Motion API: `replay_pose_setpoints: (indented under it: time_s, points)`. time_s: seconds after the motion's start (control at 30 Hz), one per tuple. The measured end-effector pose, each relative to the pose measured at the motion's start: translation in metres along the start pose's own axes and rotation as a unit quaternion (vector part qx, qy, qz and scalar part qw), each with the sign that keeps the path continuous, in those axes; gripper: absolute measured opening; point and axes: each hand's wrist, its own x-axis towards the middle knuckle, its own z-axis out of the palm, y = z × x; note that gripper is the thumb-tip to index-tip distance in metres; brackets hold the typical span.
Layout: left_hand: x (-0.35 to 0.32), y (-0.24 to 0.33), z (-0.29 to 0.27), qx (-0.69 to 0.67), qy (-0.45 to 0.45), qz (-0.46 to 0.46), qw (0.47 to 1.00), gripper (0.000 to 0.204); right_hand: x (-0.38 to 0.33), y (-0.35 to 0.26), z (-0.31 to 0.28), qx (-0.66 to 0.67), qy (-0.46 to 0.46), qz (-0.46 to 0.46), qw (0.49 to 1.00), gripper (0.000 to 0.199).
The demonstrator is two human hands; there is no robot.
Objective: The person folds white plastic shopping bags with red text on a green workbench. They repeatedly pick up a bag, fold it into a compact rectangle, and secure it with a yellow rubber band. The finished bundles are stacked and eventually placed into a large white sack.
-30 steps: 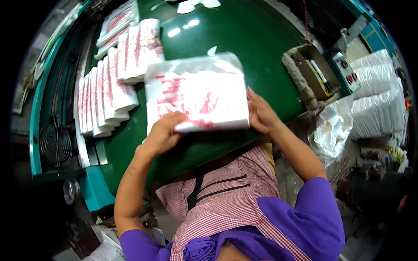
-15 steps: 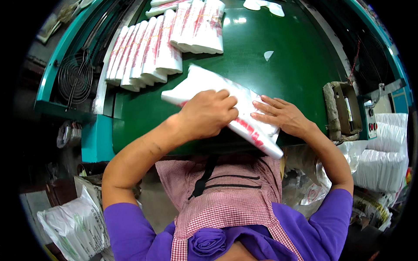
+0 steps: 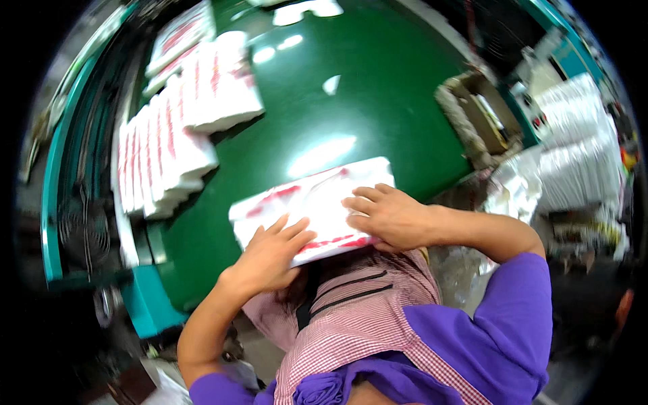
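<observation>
A flat stack of white plastic bags with red print lies at the front edge of the green table, slightly tilted. On its lower left part rests my left hand, fingers spread, the thumb near the front edge. My right hand lies over the right side, its fingers stretched across the plastic and pointing left. Both palms face down, and neither hand is closed round anything. Whether the thumbs reach under the stack's near edge cannot be made out.
Several folded bundles of white and red bags lie in a row at the left, with more bundles beyond. White scraps lie farther back. A box with a pen hangs at the right edge, near tall stacks of white bags.
My left hand was closed on the bags and has opened flat on them. The slanted stack now lies flatter and wider along the front edge. The whole view has turned.
</observation>
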Motion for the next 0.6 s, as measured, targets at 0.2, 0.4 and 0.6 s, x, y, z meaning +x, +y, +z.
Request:
replay_pose_setpoints:
  time_s: [0.2, 0.4, 0.6]
  points:
    - [0.001, -0.058, -0.011, -0.062, 0.113, -0.221, 0.967, 0.028, 0.035, 0.063, -0.013, 0.171, 0.052, 0.158, 0.971, 0.042]
    - [0.045, -0.047, 0.004, 0.045, 0.287, -0.037, 0.956, 0.045, 0.044, 0.101, -0.001, 0.216, 0.115, 0.165, 0.955, 0.021]
    - [0.07, -0.032, -0.011, -0.208, 0.087, -0.158, 0.961, 0.059, -0.118, 0.166, -0.108, -0.264, 0.139, 0.417, 0.858, 0.012]
